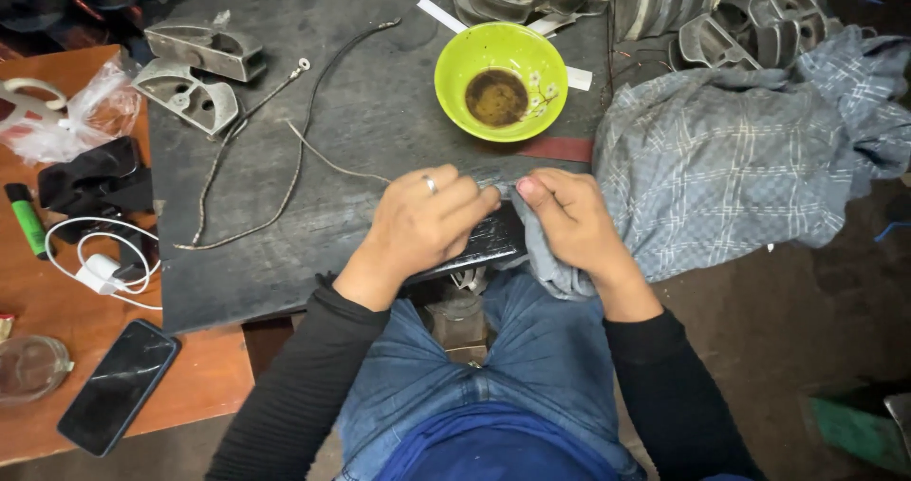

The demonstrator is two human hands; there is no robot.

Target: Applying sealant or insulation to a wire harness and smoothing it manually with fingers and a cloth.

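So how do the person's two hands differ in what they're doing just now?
The left hand lies flat, palm down, on a dark flat piece at the table's edge; the right hand pinches the grey checked cloth against that piece. The left hand wears a ring; the right hand shows none. Both have black sleeves and meet fingertip to fingertip.

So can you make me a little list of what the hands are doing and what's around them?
left hand: pressing down on a dark flat part
right hand: pinching the checked cloth against that part
bowl: green, brown liquid inside
wires: loose on the dark table
metal pieces: far left of the table
phone: on the orange table
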